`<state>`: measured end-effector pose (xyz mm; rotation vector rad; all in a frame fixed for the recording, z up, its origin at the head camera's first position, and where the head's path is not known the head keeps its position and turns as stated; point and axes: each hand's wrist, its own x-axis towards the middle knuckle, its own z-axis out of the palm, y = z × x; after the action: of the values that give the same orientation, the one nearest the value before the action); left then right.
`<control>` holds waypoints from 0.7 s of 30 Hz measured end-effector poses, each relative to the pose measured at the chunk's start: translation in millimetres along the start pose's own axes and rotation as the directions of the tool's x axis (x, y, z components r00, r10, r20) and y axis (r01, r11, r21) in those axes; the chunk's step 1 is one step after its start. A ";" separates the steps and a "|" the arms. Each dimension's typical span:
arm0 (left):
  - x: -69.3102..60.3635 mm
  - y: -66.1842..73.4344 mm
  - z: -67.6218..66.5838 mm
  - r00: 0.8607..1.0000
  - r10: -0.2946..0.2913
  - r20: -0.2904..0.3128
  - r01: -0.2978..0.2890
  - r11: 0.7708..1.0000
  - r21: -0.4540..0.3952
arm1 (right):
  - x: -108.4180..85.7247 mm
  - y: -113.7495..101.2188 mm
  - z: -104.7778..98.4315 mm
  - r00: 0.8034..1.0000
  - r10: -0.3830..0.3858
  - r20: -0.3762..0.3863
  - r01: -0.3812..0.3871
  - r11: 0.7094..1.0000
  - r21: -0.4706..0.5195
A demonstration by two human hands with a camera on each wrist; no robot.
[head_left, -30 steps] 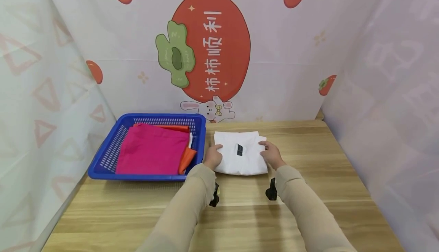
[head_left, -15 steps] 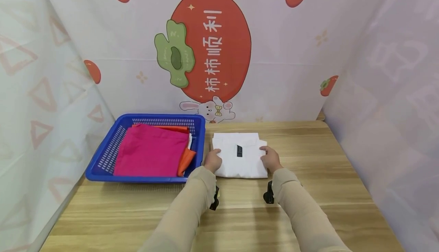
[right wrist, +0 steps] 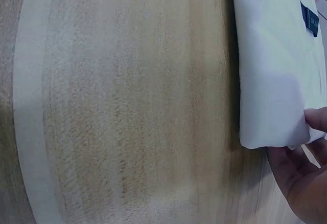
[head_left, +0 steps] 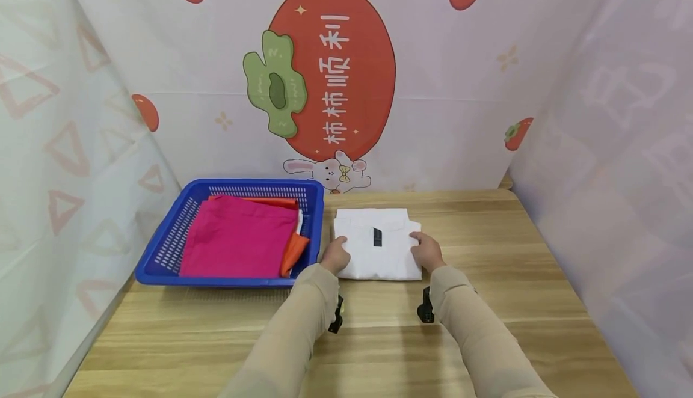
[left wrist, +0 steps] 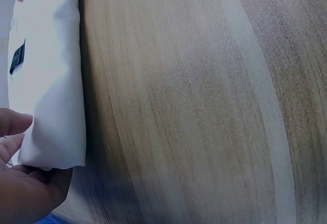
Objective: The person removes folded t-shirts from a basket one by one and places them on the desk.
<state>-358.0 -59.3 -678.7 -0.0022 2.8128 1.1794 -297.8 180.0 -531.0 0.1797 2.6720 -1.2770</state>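
The folded white garment [head_left: 381, 264] is laid flatter than a second ago, its opposite sides pinched by the left hand [head_left: 335, 256] and the right hand [head_left: 429, 252].

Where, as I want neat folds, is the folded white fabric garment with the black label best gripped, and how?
Probably its left and right edges, one hand from each side, thumb on top, fingers underneath. The folded white fabric garment is a wide, soft, flat stack that may sag if held one-sidedly; the left hand and right hand pinch it there.
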 end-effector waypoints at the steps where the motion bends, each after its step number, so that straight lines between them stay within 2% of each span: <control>1: -6.2 7.6 -6.8 1.000 -0.012 0.016 0.012 1.000 -0.016 | -1.0 0.5 -0.1 1.000 0.000 0.000 0.000 1.000 -0.001; 2: -9.1 12.4 -10.6 0.999 -0.037 0.038 0.038 0.999 -0.024 | -2.0 1.1 -0.1 1.000 0.001 0.002 -0.001 1.000 0.001; 3: -13.3 16.9 -14.7 0.998 -0.036 0.046 0.037 0.999 -0.028 | -3.1 1.9 -0.2 1.000 0.001 0.003 -0.001 1.000 0.007; 6: -15.9 20.0 -16.6 1.000 -0.016 0.023 0.016 1.000 0.005 | -7.0 3.1 -1.1 1.000 0.000 0.008 0.000 1.000 0.019; 7: -16.2 20.9 -18.6 0.999 -0.031 0.040 0.031 1.000 -0.006 | -8.8 2.6 -1.9 1.000 -0.001 0.008 0.001 1.000 0.029; 9: -23.7 31.2 -27.7 0.997 -0.054 0.050 0.055 0.998 -0.012 | -12.6 1.3 -4.1 1.000 0.003 0.009 -0.003 0.999 0.054; 10: -27.3 35.5 -30.6 0.999 -0.046 0.029 0.045 0.999 0.010 | -14.5 0.6 -5.4 1.000 0.006 0.008 -0.007 0.998 0.066; 13: -54.8 74.1 -61.1 0.991 -0.122 0.062 0.124 0.992 -0.025 | -20.6 -2.4 -10.2 1.000 0.006 0.000 -0.006 0.994 0.105; 15: -75.6 101.3 -80.5 0.991 -0.131 0.035 0.131 0.991 -0.019 | -23.8 -5.0 -13.6 1.000 -0.004 -0.010 0.005 0.993 0.116; 17: -93.2 124.3 -98.5 0.988 -0.152 0.035 0.153 0.987 -0.038 | -26.8 -8.4 -16.7 1.000 -0.011 -0.026 0.014 0.993 0.121; 21: -108.9 139.7 -111.9 0.994 -0.108 0.009 0.108 0.993 -0.052 | -31.7 -15.3 -21.2 0.998 -0.035 -0.051 0.041 0.991 0.125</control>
<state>-264.1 -44.6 -492.0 -0.1523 2.7367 1.2261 -271.8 185.9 -499.7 0.1800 2.6479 -1.4733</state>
